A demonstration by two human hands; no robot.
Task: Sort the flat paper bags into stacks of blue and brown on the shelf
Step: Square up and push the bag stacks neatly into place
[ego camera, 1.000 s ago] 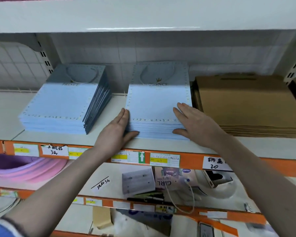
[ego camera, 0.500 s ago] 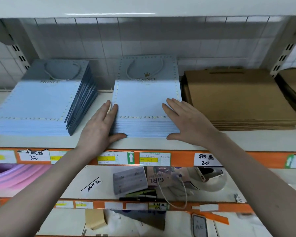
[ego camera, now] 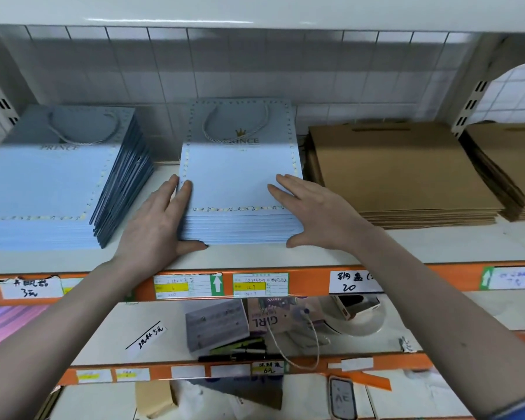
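Observation:
A stack of flat blue paper bags [ego camera: 237, 177] lies in the middle of the white shelf [ego camera: 437, 247]. My left hand [ego camera: 161, 222] presses flat against the stack's left side, thumb along its front edge. My right hand [ego camera: 315, 210] lies with straight fingers on the stack's right front corner, thumb at the front edge. A taller, slightly fanned stack of blue bags [ego camera: 52, 177] sits to the left. A stack of brown paper bags [ego camera: 400, 171] lies to the right, with another brown stack [ego camera: 509, 165] at the far right.
The shelf's orange front rail [ego camera: 309, 283] carries price labels. A lower shelf holds a grey box [ego camera: 215, 325], a "GIRL" bag [ego camera: 273, 316], pens and a white roll [ego camera: 358, 316]. A tiled wall closes the back; another shelf hangs close overhead.
Both hands stay on the middle blue stack, squaring its sides. The view has tilted up and shifted slightly; the stacks have not visibly moved.

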